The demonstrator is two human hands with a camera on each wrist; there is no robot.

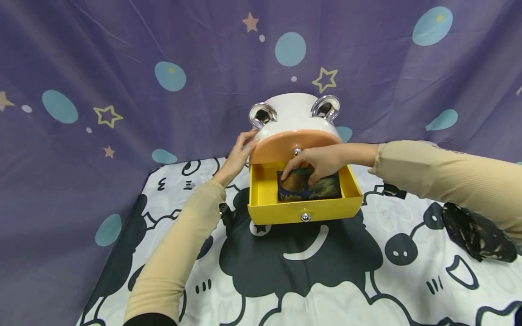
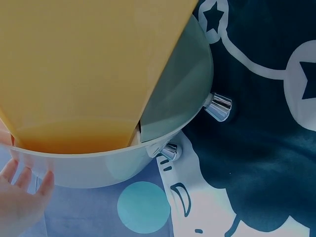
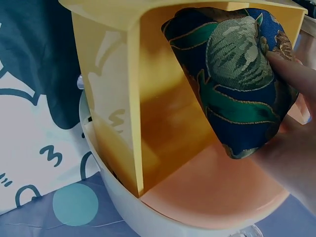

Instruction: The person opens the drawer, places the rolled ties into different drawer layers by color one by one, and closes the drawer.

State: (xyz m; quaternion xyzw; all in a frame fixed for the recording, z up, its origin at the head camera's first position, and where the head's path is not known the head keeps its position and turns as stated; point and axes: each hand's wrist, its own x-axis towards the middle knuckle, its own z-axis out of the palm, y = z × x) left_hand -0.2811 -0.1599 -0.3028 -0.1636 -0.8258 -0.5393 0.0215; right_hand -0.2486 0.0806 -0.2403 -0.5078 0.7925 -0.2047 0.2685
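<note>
Patterned cloth [image 1: 310,186] in drawer [image 1: 305,210] — right hand [image 1: 322,163] pressing

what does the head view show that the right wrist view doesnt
Only the head view shows the left hand resting on the white cabinet's side, the two chrome ears, both drawer knobs, the purple backdrop with stars, and a dark camouflage cloth on the sheep-print tablecloth.

Only the right wrist view shows the folded cloth's pattern close up: blue ground, green leaves, gold outlines.

Both show the right hand on the folded cloth inside the open yellow drawer, below the orange drawer front.
</note>
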